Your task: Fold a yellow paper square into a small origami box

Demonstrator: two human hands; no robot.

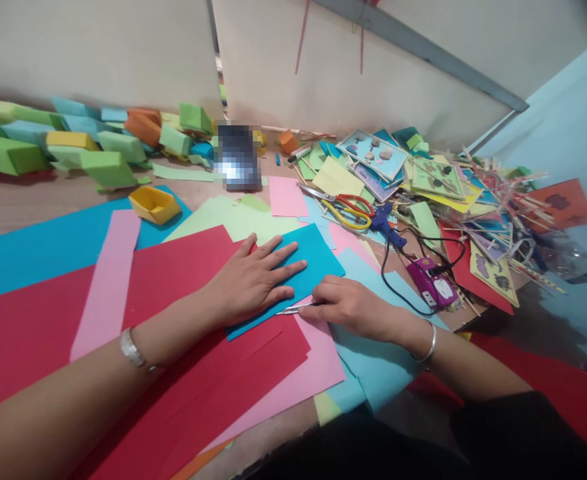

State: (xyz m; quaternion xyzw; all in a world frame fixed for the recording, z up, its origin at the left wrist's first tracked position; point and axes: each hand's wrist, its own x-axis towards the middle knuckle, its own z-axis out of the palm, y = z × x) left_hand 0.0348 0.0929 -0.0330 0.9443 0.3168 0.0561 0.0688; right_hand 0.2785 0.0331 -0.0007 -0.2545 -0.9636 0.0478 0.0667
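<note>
My left hand [254, 277] lies flat with its fingers spread on a folded-looking blue sheet of paper [318, 250]. In my right hand [350, 305] is a slim craft knife [293, 309], its silvery blade along the blue sheet's near edge. Part of its handle is hidden by my fingers. Beneath the blue paper lie large red sheets [183, 267] and a pink sheet [330, 360]. Light-blue paper [373, 353] spreads under my right wrist. A pink strip [108, 280] crosses the red paper to the left of my left hand.
Scissors [346, 210], a blue glue gun [388, 227] and a purple corded device [430, 283] lie to the right. Behind them are heaped cards and sticks [498, 200]. Folded paper boxes [110, 167] line the back left, with a yellow one [154, 205] nearer. A blurred dark object [238, 157] stands behind.
</note>
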